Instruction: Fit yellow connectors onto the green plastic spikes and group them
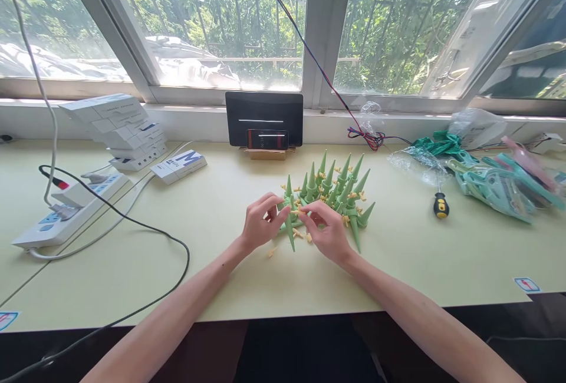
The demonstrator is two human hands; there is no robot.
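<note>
Head | gripping: left hand (260,221), green spike (290,234) (apparently); right hand (328,231), yellow piece (295,212) | box (177,167) closed

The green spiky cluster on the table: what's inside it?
Small yellow pieces show among the green cones. The cones and the hands block parts of the view, so whatever lies deeper inside can't be seen.

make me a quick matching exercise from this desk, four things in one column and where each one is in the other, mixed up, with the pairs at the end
1. green cones
2. screwdriver
3. power strip
4. phone

a. on the left, with plugs in it
b. propped in front of a black tablet
c. lying to the right of the cones
d. clustered by the left hand and right hand

Pairs: 1-d, 2-c, 3-a, 4-b
</note>
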